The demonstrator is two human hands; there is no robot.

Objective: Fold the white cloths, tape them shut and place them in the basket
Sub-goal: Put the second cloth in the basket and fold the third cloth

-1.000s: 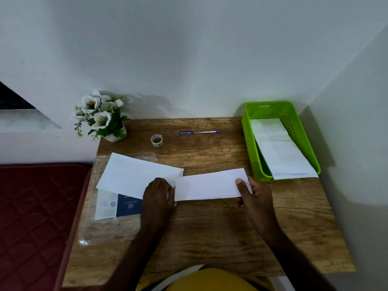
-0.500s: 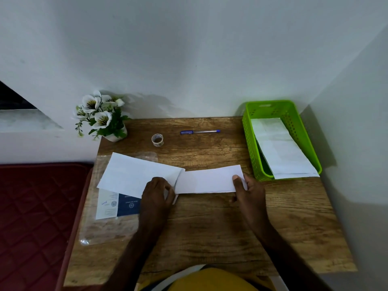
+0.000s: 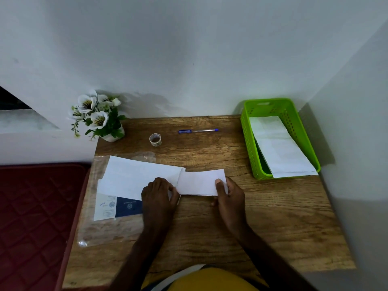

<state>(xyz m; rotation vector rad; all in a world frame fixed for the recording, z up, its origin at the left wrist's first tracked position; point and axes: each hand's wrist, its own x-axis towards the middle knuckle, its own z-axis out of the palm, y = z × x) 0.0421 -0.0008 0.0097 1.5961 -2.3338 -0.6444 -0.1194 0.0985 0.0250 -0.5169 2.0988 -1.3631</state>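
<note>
Since a second ago the folded white cloth (image 3: 199, 182) on the counter (image 3: 273, 217) reads shorter: my hands have closed in on each other. Left hand (image 3: 160, 195) pinches its left end, right hand (image 3: 230, 193) grips the right end, thumb on top. I judge another fold is being set. Tape roll (image 3: 155, 139) untouched; basket (image 3: 247, 143) already holds finished cloths (image 3: 279, 148).

This looks like a room in a home. A small wooden tabletop (image 3: 273, 217) sits in a white corner, with a flower pot (image 3: 98, 118) and a red mattress (image 3: 35, 217) beside it.
</note>
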